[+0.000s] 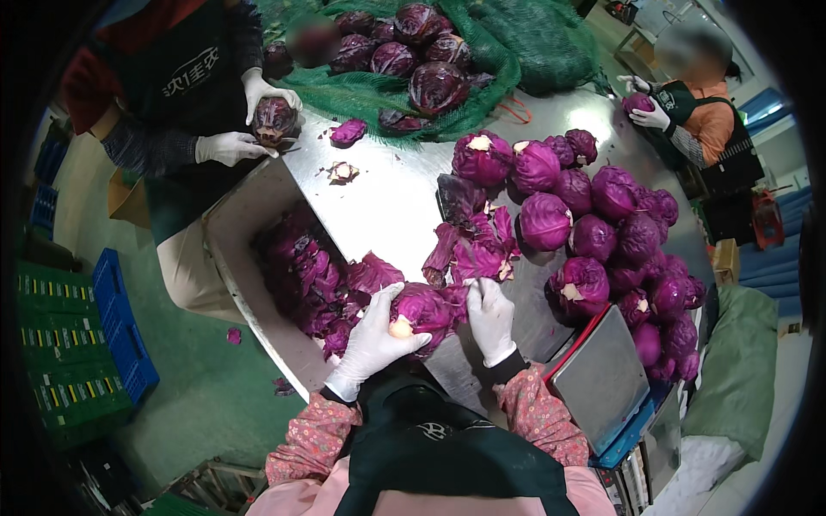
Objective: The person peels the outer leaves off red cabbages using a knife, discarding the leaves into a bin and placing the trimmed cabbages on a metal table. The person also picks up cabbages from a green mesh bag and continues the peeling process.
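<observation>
My left hand [377, 335], in a white glove, holds a red cabbage [423, 313] by its side, the thumb near the pale cut stem. My right hand [490, 319], also gloved, pinches an outer cabbage leaf [457, 303] that stretches from the head's right side. Just beyond my hands lies a pile of loose purple leaves [477, 255] on the metal table [400, 206]. Left of the held cabbage, more leaves [303, 271] fill part of an open bin [242, 219]. Several cabbages [545, 222] are heaped to the right, some with pale stems showing.
Untrimmed cabbages [439, 87] lie on green netting [503, 71] at the back. A co-worker's gloved hands [232, 148] hold a cabbage and a blade at upper left; another person [697, 116] holds a cabbage at upper right. A metal scale [600, 380] stands beside my right forearm.
</observation>
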The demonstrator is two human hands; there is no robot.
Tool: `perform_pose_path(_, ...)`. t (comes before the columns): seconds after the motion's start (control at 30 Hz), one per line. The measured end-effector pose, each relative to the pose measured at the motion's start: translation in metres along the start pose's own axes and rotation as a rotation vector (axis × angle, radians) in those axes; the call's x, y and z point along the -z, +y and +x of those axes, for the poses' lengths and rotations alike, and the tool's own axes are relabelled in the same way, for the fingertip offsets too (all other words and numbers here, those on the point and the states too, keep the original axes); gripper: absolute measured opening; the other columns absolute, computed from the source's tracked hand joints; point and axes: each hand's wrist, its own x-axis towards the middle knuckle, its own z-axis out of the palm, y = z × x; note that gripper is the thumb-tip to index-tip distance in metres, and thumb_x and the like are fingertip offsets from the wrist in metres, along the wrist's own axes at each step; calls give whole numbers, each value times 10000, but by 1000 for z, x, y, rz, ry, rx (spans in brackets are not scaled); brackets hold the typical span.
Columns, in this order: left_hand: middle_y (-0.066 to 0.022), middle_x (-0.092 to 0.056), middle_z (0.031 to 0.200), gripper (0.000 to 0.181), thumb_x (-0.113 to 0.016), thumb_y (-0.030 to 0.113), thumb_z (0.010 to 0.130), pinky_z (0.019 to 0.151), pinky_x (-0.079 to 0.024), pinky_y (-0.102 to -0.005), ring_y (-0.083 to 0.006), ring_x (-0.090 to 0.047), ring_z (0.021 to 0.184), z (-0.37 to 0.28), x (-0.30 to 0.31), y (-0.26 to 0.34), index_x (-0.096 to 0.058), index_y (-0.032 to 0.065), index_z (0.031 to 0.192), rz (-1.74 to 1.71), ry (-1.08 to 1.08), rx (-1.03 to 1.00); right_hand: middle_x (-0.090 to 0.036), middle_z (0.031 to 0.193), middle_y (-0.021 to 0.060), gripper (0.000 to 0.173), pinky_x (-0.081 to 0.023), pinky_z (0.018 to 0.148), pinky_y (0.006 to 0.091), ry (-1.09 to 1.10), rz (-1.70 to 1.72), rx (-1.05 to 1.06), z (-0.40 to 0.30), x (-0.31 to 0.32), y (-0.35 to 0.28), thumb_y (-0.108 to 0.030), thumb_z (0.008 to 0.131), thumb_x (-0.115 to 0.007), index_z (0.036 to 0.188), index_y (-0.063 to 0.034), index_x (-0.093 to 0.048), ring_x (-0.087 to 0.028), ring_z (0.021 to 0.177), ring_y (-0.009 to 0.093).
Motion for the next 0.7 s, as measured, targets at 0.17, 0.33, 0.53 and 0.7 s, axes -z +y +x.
perform_pose_path(0.17, -219, -399, 1430, 922, -834, 365, 746, 1134, -341, -414, -346, -403, 1358, -2, 10, -6, -362, 3, 1451, -75, -3, -46, -678, 945, 227, 264, -507, 767, 494, -161, -231, -403, 0, -2, 50, -279, 974, -528, 1021, -48, -646, -648, 872, 439)
perform_pose_path(0.33, -248, -364, 1458, 968, -831, 390, 765, 1153, -314, -408, -352, -358, 1392, -12, 14, -1, -316, 24, 1499, -100, -29, 180, -593, 1198, 174, 628, -483, 927, 422, -218, 64, -247, -3, 29, -22, -369, 890, -686, 1428, -115, -483, -590, 1140, 340)
perform_pose_path(0.53, -234, -364, 1473, 970, -846, 362, 740, 1165, -303, -417, -361, -349, 1404, -8, 11, -6, -335, 24, 1491, -25, -99, -43, -656, 941, 12, 367, -470, 763, 251, -391, 538, -515, -8, 5, -30, -283, 904, -719, 1168, -32, -673, -585, 825, 94)
perform_pose_path(0.7, -202, -348, 1512, 976, -850, 297, 736, 1176, -285, -411, -332, -326, 1435, -13, 14, -11, -318, 52, 1517, -37, -127, -100, -699, 859, 24, 303, -475, 660, 294, -469, 483, -407, 0, 18, -23, -260, 924, -680, 1117, -27, -693, -606, 725, 99)
